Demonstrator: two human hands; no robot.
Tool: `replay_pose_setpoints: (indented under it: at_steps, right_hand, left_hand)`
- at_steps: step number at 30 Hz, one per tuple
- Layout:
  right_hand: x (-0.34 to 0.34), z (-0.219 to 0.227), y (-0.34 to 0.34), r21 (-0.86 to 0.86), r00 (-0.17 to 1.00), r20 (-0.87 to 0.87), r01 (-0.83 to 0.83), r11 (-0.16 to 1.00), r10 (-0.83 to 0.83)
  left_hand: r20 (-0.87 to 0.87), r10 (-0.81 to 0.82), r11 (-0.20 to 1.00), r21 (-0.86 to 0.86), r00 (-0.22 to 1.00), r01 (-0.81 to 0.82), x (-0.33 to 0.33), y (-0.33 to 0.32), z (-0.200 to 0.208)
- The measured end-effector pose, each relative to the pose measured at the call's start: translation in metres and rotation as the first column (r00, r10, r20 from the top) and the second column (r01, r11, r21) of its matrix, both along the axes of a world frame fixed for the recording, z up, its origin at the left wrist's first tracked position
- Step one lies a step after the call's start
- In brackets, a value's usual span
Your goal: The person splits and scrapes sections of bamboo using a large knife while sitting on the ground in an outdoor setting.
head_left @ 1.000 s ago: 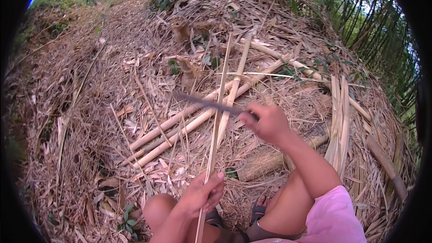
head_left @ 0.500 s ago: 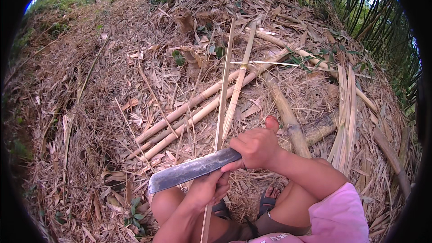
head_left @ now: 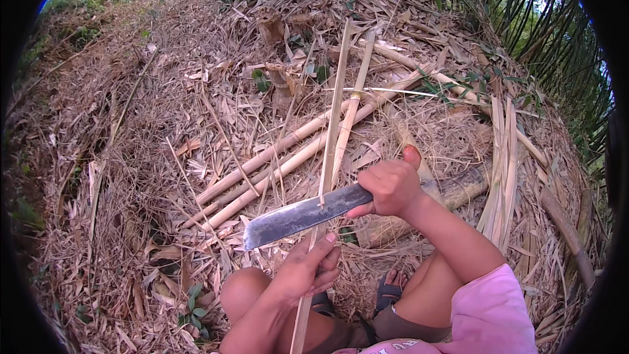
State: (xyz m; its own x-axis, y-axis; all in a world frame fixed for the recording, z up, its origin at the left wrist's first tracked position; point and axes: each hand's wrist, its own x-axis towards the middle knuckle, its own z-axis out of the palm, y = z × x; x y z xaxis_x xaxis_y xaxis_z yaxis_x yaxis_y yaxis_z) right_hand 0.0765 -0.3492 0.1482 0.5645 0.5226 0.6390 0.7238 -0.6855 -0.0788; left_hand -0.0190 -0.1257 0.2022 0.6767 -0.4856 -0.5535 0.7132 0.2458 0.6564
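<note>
My left hand is wrapped round the lower part of a long bamboo strip, which stands slanted away from me over my lap. In my right hand is a machete with a broad, dark, blunt-tipped blade; its handle is hidden in my fist. The blade lies across the strip, just beyond my left hand, with its tip pointing left. A small curled shaving shows where blade and strip meet. The right thumb sticks up with a reddish-orange covering on it.
Cut bamboo poles lie crossed ahead on dry leaf litter. A split bamboo piece leans over them. At right rests a bundle of pale strips. A thick bamboo log lies before my sandalled foot. Cut stumps stand beyond.
The machete and my right hand have moved outward along the strip, up and right, away from my left hand. The strip's far end has tilted slightly right. My left hand stays nearly in place.
</note>
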Motion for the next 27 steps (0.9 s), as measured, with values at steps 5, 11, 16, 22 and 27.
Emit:
replay_pose_setpoints:
  at_steps: [5, 11, 16, 22, 27]
  right_hand:
    - [0.041, -0.006, -0.051, -0.084, 0.749, -0.39, 0.55, 0.831, -0.535]
    - [0.023, -0.005, -0.019, 0.008, 0.795, -0.465, 0.444, 0.896, -0.39]
    - [0.001, 0.001, 0.034, 0.013, 0.985, -0.07, 0.161, 0.987, -0.16]
    - [0.039, -0.018, -0.009, -0.065, 0.838, -0.367, 0.411, 0.909, -0.405]
    - [0.023, -0.011, 0.006, -0.074, 0.933, -0.27, 0.228, 0.971, -0.239]
  left_hand:
    - [-0.079, -0.067, 0.996, -0.068, 0.995, 0.061, -0.009, 0.007, -0.001]
    - [-0.097, -0.082, 0.989, -0.128, 0.992, 0.069, -0.003, 0.003, -0.015]
    - [-0.06, 0.001, 0.999, -0.043, 0.998, -0.004, 0.007, 0.011, -0.02]
    - [0.043, -0.063, 0.986, 0.154, 0.997, 0.056, -0.013, -0.003, -0.021]
    - [0.124, -0.172, 0.883, 0.459, 0.977, 0.097, -0.026, 0.002, -0.042]
